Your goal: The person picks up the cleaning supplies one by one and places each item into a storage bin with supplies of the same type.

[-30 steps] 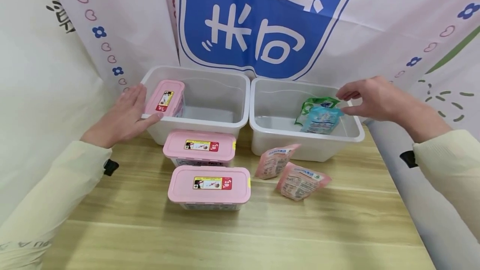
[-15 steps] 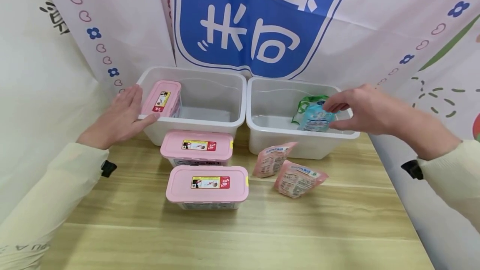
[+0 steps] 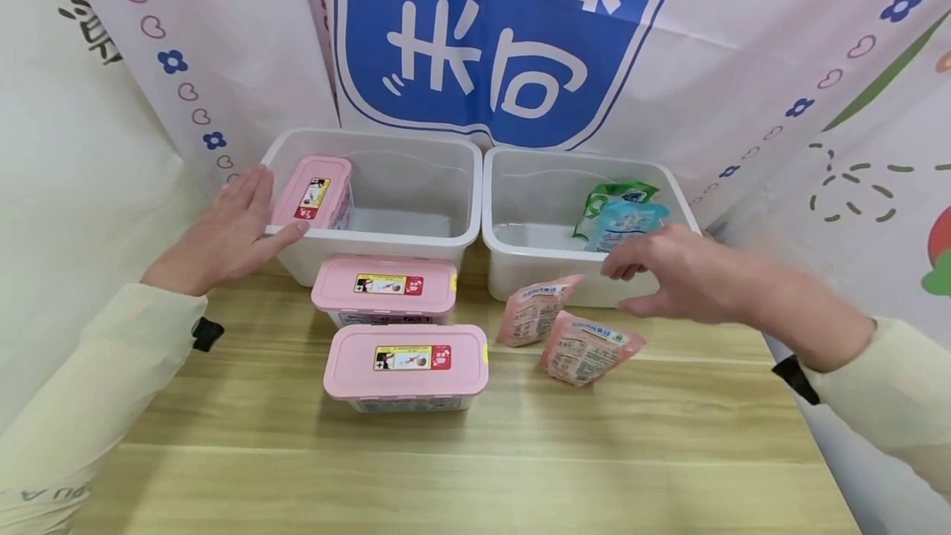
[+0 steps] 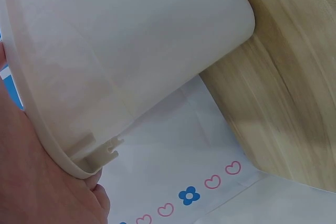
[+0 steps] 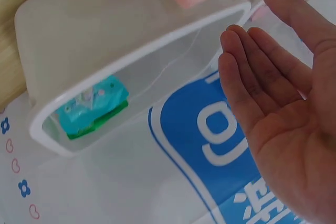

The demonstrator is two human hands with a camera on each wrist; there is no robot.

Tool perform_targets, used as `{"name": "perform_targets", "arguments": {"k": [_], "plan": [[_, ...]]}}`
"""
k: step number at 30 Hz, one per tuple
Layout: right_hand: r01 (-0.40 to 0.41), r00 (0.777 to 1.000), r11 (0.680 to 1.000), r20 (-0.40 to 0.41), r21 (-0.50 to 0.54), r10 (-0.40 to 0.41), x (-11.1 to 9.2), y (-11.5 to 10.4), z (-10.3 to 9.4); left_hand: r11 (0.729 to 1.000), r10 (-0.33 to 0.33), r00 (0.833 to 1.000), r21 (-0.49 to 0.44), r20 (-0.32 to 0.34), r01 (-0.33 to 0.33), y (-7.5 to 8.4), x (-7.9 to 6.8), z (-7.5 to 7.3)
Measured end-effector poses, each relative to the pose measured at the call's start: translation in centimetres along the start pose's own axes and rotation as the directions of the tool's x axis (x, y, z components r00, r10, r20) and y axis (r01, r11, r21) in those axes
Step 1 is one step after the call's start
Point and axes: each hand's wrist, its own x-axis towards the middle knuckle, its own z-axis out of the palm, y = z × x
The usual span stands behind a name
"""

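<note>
My left hand (image 3: 230, 234) rests on the front left corner of the left bin (image 3: 419, 172), fingers nearly straight and together along its left edge, thumb spread over the front rim. My right hand (image 3: 683, 275) is loosely bent and holds nothing, thumb well apart from the fingers, near the front right corner of the right bin (image 3: 523, 196). Nearest it, one pink pouch (image 3: 590, 349) sits on the table (image 3: 461, 469), in from the right edge; a second pink pouch (image 3: 537, 312) is just beside it, by the bin's front wall. A blue packet (image 3: 624, 221) leans over a green packet (image 3: 592, 206) toward the right bin's right end. One pink-lidded box (image 3: 315, 188) lies at the left bin's left end; two more boxes (image 3: 406, 362) sit on the table before it.
</note>
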Motion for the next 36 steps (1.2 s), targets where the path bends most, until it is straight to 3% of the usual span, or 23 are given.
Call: {"name": "perform_targets", "arguments": {"k": [5,8,26,36], "plan": [[0.078,0.997,0.997,0.002,0.019,-0.078,0.0,-0.8,1.7,1.000,-0.001,1.000,0.001,-0.002,0.001,0.1,0.0,-0.1],[0.080,0.997,0.997,0.016,0.020,-0.081,0.1,-1.0,2.4,1.000,-0.008,1.000,0.000,-0.003,0.008,0.2,0.0,0.0],[0.000,0.994,0.996,0.111,0.086,-0.009,0.3,0.8,6.4,1.000,-0.007,1.000,-0.004,-0.016,0.007,0.2,0.2,0.0],[-0.008,0.997,0.995,0.083,0.103,-0.001,0.8,1.3,7.3,1.000,-0.001,1.000,0.004,-0.017,0.001,0.0,0.3,0.1]]}}
